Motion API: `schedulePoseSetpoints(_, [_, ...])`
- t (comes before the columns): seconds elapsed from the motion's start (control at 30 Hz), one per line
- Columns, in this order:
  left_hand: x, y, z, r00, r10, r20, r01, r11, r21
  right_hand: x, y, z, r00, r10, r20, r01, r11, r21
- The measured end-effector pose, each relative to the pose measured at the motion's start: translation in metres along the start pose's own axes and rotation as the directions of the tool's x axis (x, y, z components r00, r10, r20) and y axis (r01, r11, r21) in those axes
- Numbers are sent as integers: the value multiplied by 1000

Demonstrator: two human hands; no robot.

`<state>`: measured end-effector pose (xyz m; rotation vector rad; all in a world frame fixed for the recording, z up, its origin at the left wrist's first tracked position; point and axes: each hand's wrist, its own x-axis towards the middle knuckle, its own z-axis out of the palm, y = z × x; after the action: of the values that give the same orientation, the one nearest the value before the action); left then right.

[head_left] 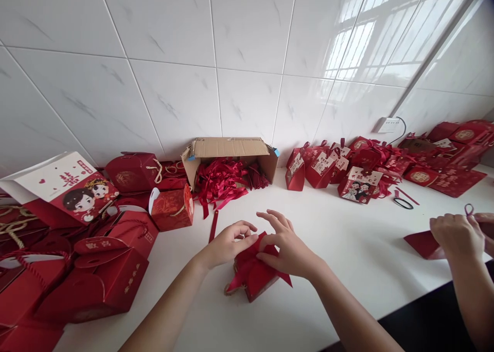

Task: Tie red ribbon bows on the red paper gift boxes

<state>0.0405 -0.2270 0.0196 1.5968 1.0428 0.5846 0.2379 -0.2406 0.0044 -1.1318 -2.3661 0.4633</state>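
Along the left edge of the worktop (347,249), red gift boxes (100,285) with rope handles crowd together below a cartoon-couple carton (57,187). Toward the back edge, an open cardboard box (231,147) spills loose ribbons (218,179). Near the middle of the front edge, the person's left hand (226,244) curls at the upper left of a small red box (262,285); whether it grips cannot be told. The right hand (287,244) bends thumb and forefinger onto the satin ribbon (250,264) across that box, but a pinch cannot be confirmed. Handling the ribbon well probably calls for light, even tension, flat tails clear of the cord, and no pressing into the card. Farther right, a co-worker's hands (457,236) work over another red box (422,244).
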Motion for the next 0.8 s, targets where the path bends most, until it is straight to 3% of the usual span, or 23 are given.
schedulePoseSetpoints(0.17, [4, -4, 3, 993, 55, -106, -40, 990, 138, 3, -2, -3, 999, -17, 33, 17, 1000, 5])
schedulePoseSetpoints(0.47, [7, -8, 0, 979, 117, -169, -72, 965, 253, 8, -4, -1, 997, -32, 72, 30, 999, 25])
schedulePoseSetpoints(0.67, [6, -6, -3, 992, 90, -91, -71, 978, 196, 7, -3, -7, 994, 86, 64, -90, 994, 60])
schedulePoseSetpoints(0.8, [-3, 2, -16, 951, 138, -276, -87, 978, 189, 3, 2, -20, 980, 194, -51, -186, 974, 133])
